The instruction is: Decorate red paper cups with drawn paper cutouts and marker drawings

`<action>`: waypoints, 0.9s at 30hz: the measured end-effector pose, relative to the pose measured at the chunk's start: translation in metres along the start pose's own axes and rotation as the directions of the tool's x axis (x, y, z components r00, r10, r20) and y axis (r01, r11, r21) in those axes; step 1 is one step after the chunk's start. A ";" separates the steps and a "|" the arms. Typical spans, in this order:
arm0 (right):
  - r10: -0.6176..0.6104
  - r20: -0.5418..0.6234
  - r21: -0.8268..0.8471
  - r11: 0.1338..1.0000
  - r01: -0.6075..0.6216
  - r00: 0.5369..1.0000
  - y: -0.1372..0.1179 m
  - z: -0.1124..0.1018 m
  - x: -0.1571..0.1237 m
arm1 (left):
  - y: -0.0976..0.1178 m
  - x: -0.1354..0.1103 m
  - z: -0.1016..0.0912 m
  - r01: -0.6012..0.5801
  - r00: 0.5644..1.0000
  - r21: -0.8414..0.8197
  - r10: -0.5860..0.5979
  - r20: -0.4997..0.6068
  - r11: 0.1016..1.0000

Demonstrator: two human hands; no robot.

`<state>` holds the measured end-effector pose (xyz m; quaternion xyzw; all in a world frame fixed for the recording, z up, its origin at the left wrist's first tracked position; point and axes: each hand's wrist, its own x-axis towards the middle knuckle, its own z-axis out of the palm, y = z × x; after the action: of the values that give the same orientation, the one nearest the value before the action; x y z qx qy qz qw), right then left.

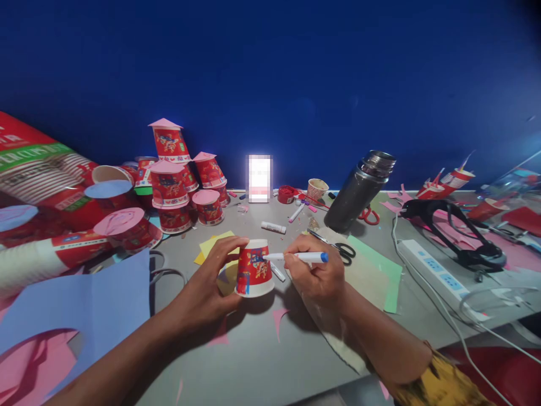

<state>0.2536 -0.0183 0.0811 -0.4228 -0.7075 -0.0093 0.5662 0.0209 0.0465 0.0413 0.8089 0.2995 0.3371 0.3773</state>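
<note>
A red paper cup (255, 270) stands upside down, its wide rim downward, with blue marker strokes on its printed side. Around its left side, top and bottom wrap the fingers of my left hand (217, 276). My right hand (318, 269) pinches a white marker (305, 257) with a blue end, its tip at the cup's printed side. Behind the cup lies a glue stick (273, 228). Another white marker or cap (278, 272) lies on the table just right of the cup. Black-handled scissors (345, 252) rest beyond my right hand.
Stacked red cups with pink paper tops (170, 183) rise at the back left. Blue paper (97, 307) covers the left front. A dark flask (359, 192) leans at back right, near green paper (386, 270). A power strip (437, 276) and cables lie at the right.
</note>
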 end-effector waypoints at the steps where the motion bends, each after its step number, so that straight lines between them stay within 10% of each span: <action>1: 0.003 0.011 0.005 1.000 -0.003 1.000 0.000 0.000 0.000 | 0.000 0.000 0.000 0.000 1.000 0.005 0.000 0.000 1.000; 27: -0.115 0.070 -0.007 0.993 0.116 0.991 -0.002 0.008 -0.001 | 0.016 0.002 -0.001 -0.130 0.990 0.206 0.114 0.087 0.970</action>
<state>0.2461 -0.0163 0.0790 -0.3842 -0.7501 -0.0311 0.5374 0.0250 0.0401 0.0552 0.8732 0.2690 0.2956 0.2789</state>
